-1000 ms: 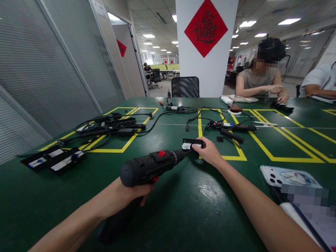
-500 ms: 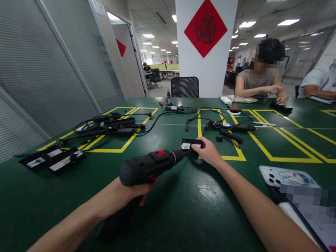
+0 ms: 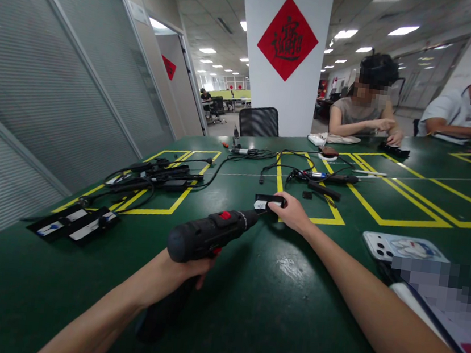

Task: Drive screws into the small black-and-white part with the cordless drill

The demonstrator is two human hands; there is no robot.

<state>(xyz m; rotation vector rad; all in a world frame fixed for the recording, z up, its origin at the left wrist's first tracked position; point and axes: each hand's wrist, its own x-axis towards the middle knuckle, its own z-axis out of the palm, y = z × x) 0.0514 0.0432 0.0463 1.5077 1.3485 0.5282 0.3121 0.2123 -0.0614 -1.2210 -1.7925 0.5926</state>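
My left hand [image 3: 189, 271] is wrapped round the grip of a black cordless drill [image 3: 207, 233] with red buttons. The drill points away and to the right, and its bit reaches the near side of a small black block with a white label [image 3: 261, 204]. Whether the bit touches the block I cannot tell. Fingers and thumb of my right hand [image 3: 289, 210] pinch the right end of that block just above the green table [image 3: 262, 306]. Part of the block is hidden behind those fingers.
Bundled black cables [image 3: 158, 175] and two black pieces with white labels [image 3: 91, 226] lie left. Beyond my right hand are a pen-like tool [image 3: 330, 178] and a black strip [image 3: 323, 191]. A phone [image 3: 407, 247] lies right. Two people [image 3: 364, 109] sit across the table.
Almost nothing differs. My hands, the drill and the labelled block keep their places; the view has shifted very slightly.
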